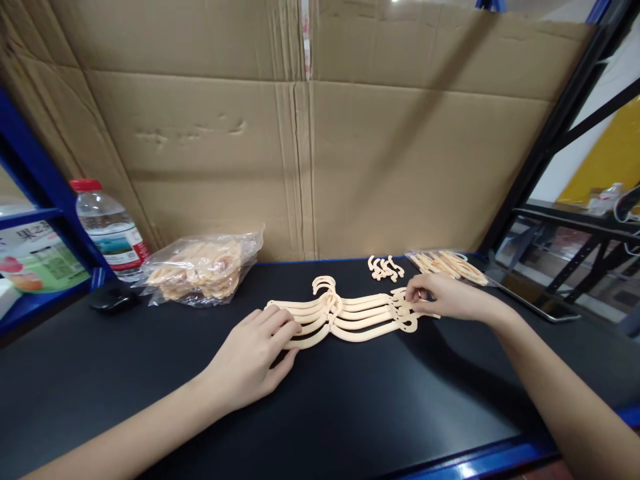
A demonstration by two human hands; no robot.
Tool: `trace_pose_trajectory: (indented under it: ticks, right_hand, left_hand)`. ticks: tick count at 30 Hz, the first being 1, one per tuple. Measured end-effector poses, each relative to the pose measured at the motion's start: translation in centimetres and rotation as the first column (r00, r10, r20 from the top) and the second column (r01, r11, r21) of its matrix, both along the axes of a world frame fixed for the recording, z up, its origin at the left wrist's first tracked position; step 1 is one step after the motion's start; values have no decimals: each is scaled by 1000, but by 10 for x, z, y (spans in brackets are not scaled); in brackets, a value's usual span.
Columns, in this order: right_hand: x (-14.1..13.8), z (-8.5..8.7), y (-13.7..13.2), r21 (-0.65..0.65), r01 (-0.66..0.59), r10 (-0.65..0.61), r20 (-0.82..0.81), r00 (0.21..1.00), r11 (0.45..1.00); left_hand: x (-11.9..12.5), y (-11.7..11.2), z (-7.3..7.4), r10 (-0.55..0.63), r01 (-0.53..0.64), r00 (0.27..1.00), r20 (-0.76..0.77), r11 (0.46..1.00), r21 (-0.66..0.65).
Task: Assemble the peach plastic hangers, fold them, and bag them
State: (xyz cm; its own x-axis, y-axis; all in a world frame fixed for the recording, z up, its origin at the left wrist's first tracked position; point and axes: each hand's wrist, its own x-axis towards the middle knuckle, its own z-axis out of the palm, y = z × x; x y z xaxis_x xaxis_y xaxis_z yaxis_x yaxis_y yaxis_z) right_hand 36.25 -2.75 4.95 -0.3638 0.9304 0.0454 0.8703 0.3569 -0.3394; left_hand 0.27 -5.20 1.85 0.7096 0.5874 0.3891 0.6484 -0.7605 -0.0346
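Observation:
Several cream plastic clothes hangers [367,325] lie overlapped in a row on the black table, their hooks [324,283] pointing to the back. My left hand [257,350] is closed over their left ends, with the thumb at the nearest hanger and the fingers curled across the others. At the right ends, my right hand [433,297] pinches with thumb and fingers among flat, looped cream end pieces [409,323]. Which piece the right fingertips hold is partly hidden by the hand.
Small curved cream hooks [385,268] lie behind the hangers. A bag of long cream parts [453,265] and a dark flat device [537,297] are at the right. A filled plastic bag [200,270], a water bottle [110,230] and a black object [114,300] stand left. Cardboard [215,153] walls the back.

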Motion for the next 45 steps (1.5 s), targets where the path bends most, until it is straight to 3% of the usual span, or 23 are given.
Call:
trace_pose_trajectory:
  ticks: [4, 9, 12, 20, 30, 39, 45]
  right_hand:
    - [-30, -8, -12, 249, 14, 7, -83, 997, 968]
    - [-70, -32, -28, 133, -130, 119, 90, 989, 983]
    - [-80, -42, -30, 105, -134, 115, 171, 979, 985]
    - [-89, -52, -24, 107, -111, 87, 203, 975, 988]
    - [-83, -55, -9, 139, -99, 75, 170, 983, 985]
    - [-78, -60, 9, 176, -137, 107, 168, 980, 975]
    - [-79, -56, 10, 151, -146, 116, 197, 974, 978]
  left_hand:
    - [11, -16, -8, 81, -78, 996, 37, 993, -85]
    - [13, -22, -27, 119, -124, 991, -59, 988, -93]
    - [10, -16, -28, 166, -184, 978, -123, 972, -147]
    - [1, 3, -10, 266, -317, 936, -230, 922, -223]
    - [-5, 27, -27, 194, -208, 977, -87, 960, -189]
    - [-9, 38, -24, 228, -241, 969, -92, 953, -181]
    - [-21, 51, -17, 173, -204, 972, -156, 956, -211]
